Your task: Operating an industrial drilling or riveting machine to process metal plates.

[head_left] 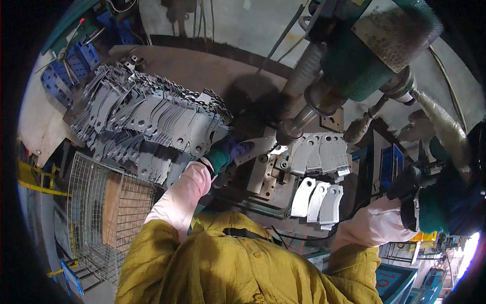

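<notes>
My left hand [229, 152], in a green and blue glove, holds a flat grey metal plate [259, 146] under the spindle [296, 124] of a green drill press [364, 55], on a steel fixture [267, 177]. My right hand [430, 207], in a dark glove, grips the press's feed handle [435, 119] at the far right. A big fanned pile of the same curved metal plates [147, 121] lies just left of my left hand. More plates [319, 200] lean in a row in front of the fixture, and others [321, 152] sit behind them.
The round brown press table [202, 66] carries the pile. A wire mesh cage [109, 213] stands at the lower left, blue crates [76, 63] at the upper left, and blue bins [400, 281] at the lower right.
</notes>
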Tool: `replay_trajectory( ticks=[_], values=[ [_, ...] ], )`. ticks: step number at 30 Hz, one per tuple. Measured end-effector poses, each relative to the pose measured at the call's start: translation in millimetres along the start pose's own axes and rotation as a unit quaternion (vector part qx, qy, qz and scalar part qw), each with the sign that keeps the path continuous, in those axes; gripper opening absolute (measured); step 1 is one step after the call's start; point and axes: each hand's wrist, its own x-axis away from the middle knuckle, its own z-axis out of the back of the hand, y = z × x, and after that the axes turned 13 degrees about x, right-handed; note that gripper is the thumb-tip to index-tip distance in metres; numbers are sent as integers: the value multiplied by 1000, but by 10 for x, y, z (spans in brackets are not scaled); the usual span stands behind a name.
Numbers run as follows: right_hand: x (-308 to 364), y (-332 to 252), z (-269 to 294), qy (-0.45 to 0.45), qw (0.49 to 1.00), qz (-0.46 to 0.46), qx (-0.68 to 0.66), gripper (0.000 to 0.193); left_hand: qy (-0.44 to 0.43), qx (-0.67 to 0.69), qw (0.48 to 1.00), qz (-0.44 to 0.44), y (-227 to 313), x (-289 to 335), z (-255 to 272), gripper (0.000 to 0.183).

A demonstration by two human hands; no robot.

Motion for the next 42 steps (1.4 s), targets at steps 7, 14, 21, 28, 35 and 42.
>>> replay_trajectory(
  ticks=[7, 14, 21, 28, 35, 42],
  values=[
    [301, 33, 196, 49, 881, 190, 431, 45, 1, 61, 986, -153, -1059, -826, -121, 58],
    [547, 47, 297, 94, 799, 252, 537, 44, -118, 292, 944, -97, -455, -464, -105, 47],
    [593, 101, 306, 113, 764, 278, 571, 43, -123, 260, 945, -157, -492, -504, -95, 43],
    [615, 138, 362, 123, 744, 287, 591, 43, -80, 183, 975, -98, -446, -500, -99, 51],
    [660, 172, 378, 130, 737, 291, 596, 42, -45, 99, 993, -43, -207, -294, -52, 52],
    [675, 180, 387, 137, 741, 290, 590, 41, -18, 76, 991, -113, -593, -526, -113, 69]
  ],
)
